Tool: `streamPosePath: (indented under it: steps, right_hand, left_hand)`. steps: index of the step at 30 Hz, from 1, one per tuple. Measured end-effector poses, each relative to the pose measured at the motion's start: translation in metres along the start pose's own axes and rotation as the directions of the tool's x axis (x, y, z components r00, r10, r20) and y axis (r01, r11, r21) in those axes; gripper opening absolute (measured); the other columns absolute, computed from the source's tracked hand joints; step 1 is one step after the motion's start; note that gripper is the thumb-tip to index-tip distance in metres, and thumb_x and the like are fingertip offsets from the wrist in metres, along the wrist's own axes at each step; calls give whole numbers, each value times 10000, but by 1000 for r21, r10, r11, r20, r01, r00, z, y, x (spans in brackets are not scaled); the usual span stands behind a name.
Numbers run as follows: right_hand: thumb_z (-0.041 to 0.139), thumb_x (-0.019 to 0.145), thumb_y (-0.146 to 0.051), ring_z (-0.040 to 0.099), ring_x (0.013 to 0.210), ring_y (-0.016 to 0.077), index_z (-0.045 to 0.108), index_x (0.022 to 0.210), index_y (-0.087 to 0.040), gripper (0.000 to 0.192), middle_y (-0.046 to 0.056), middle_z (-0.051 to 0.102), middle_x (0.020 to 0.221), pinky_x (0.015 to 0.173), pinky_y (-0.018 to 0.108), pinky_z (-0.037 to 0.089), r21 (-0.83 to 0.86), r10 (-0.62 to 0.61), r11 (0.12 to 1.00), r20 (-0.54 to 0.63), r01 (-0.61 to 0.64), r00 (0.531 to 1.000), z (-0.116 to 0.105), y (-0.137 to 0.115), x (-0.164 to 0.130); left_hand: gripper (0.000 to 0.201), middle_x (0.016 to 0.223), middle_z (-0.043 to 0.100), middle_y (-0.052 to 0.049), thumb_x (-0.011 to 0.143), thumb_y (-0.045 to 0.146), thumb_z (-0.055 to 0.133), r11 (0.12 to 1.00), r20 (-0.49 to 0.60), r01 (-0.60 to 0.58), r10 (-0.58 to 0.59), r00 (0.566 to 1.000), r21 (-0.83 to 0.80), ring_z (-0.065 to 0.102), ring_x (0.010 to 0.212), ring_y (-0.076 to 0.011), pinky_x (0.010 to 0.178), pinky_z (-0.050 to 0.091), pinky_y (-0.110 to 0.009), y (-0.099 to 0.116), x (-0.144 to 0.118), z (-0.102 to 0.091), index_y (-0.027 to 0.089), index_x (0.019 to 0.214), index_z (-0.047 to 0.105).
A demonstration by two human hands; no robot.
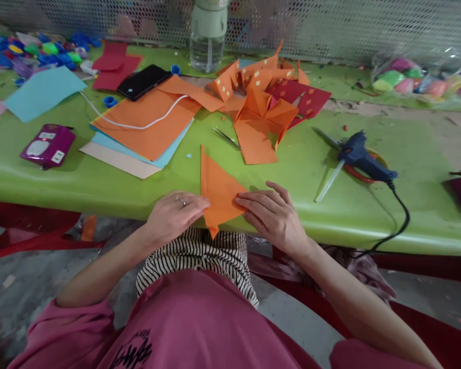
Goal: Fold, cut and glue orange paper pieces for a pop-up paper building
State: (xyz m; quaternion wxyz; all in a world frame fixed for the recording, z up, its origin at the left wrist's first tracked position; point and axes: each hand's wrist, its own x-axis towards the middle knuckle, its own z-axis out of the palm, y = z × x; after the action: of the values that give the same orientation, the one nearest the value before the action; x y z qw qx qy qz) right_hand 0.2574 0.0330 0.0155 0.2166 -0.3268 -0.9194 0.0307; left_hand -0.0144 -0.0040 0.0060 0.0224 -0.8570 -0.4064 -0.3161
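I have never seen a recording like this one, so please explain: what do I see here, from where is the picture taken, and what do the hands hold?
No machine here: a person's two bare hands, filmed by a camera on their head looking down. The left hand and right hand press flat on a folded orange paper at the near edge of a green table. Behind it lie more folded orange pieces, a stack of paper sheets, a black phone, a blue glue gun, tweezers and a water bottle.
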Motion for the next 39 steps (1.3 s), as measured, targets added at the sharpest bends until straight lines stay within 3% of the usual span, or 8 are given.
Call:
streamPosePath:
  steps: [3,7,13,16,23,31,34,39]
  right_hand:
    - [562,978,-287,692,890,204,720,1030,-251,170,24,780,1007,959,429,466,-6,47,999,-63,-48,997,2,-3,7]
    - [518,995,-375,654,739,210,681,867,-213,263,47,729,789,747,390,482,46,191,981,-73,-188,979,2,-8,17]
    - [531,953,-541,683,851,222,624,1107,-182,402,101,735,972,687,332,509,184,390,906,-9,-382,921,-5,2,51]
    - [585,920,-528,689,829,222,619,1125,-158,424,118,741,1005,711,345,520,179,459,862,117,-474,881,-2,11,79]
    - [749,796,-294,690,852,196,602,1118,-170,375,68,741,961,781,336,526,396,559,675,276,-623,782,22,19,119]
    - [733,754,-211,672,785,167,558,1091,-196,380,26,719,882,765,337,535,580,571,545,272,-605,775,32,18,124]
    - [736,749,-228,661,790,170,535,1215,-186,509,64,710,1005,776,358,539,534,584,573,267,-622,767,33,20,126]
    - [775,708,-231,640,976,219,584,1242,-189,569,112,668,1164,906,400,509,412,509,736,187,-537,840,34,31,130]
  left_hand:
    - [161,810,760,-11,1017,295,479,975,5,220,-220,975,12,709,698,-150,651,544,-264,3,10,3,195,1012,605]
    - [134,839,758,-18,976,291,542,879,78,476,-478,875,34,702,676,-163,553,481,-251,0,29,9,196,1070,532]
    - [156,867,745,-45,945,275,596,824,174,543,-565,806,160,720,758,-204,587,488,-277,-9,49,11,184,1053,531]
    - [225,901,741,-55,934,263,613,811,222,563,-585,780,160,720,815,-222,639,515,-296,-10,52,9,161,1114,524]
    - [307,1114,707,-101,921,203,598,819,250,572,-563,788,44,700,953,-216,833,557,-347,-12,53,4,159,1214,521]
    - [485,1200,689,-134,873,177,642,801,271,595,-561,782,-61,696,1003,-244,923,556,-420,-16,50,6,119,1325,477]
    - [452,1202,696,-128,884,163,623,820,270,569,-534,801,-67,690,1029,-257,935,551,-434,-14,50,5,119,1317,499]
    - [416,1209,709,-98,911,141,591,855,271,499,-452,850,-139,687,1037,-235,928,552,-409,-16,45,4,161,1319,514]
